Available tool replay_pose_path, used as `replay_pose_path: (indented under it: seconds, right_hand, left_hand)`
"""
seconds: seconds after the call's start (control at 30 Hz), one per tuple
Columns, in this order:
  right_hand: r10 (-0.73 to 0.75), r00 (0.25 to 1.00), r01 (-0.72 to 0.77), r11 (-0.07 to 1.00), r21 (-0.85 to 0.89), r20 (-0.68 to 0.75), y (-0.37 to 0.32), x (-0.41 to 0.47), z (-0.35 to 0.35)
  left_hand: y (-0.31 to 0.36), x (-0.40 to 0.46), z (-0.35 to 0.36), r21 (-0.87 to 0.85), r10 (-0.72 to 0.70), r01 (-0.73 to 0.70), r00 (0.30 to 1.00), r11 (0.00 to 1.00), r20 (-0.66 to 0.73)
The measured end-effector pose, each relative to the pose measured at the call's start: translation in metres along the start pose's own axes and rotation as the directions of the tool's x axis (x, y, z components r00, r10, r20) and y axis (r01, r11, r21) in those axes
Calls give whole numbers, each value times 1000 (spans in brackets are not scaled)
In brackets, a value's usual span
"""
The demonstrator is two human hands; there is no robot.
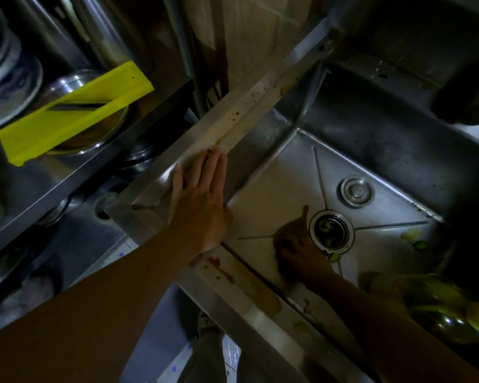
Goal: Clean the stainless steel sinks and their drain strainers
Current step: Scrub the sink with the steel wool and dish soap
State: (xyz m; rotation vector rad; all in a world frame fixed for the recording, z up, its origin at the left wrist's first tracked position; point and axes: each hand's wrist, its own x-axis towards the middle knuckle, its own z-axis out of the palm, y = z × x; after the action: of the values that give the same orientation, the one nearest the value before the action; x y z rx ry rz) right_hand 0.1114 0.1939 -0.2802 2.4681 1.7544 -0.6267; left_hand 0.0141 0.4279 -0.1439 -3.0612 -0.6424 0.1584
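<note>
Left hand (198,197) lies flat, fingers straight, on the sink rim (241,117) at centre; right hand (296,244) rests beside the drain strainer (331,230), lower right, holding nothing visible. Strainer: probably light, rigid, slippery; lift by its rim.

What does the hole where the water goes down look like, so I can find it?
Look into the steel sink and find the grooves in its floor; they all run to one spot. That spot is the drain strainer, a dark hole with a shiny ring and green food scraps inside, just beside the right hand. The round metal cap behind it is closed, flat and clean.
</note>
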Motion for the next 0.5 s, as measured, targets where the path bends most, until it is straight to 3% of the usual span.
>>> replay_pose_path:
  seconds: [0.07,0.13,0.3,0.43,0.5]
  right_hand:
    - [127,992,-127,991,-33,-24,27,4,4]
    - [145,989,-142,982,-122,15,45,3,5]
    - [217,976,-217,976,-33,-4,47,-10,-19]
    - [139,989,-138,990,-25,45,26,-40,-39]
    - [22,995,-17,999,-47,93,11,-56,-40]
  left_hand:
    - [1,1,0,3,-12,12,1000,1000,6]
    - [1,1,-1,23,-18,17,1000,1000,10]
    - [3,1,-5,29,-17,16,999,999,37]
    - [8,1,-15,29,-24,21,996,999,90]
    - [14,-2,-22,15,-4,3,995,1000,96]
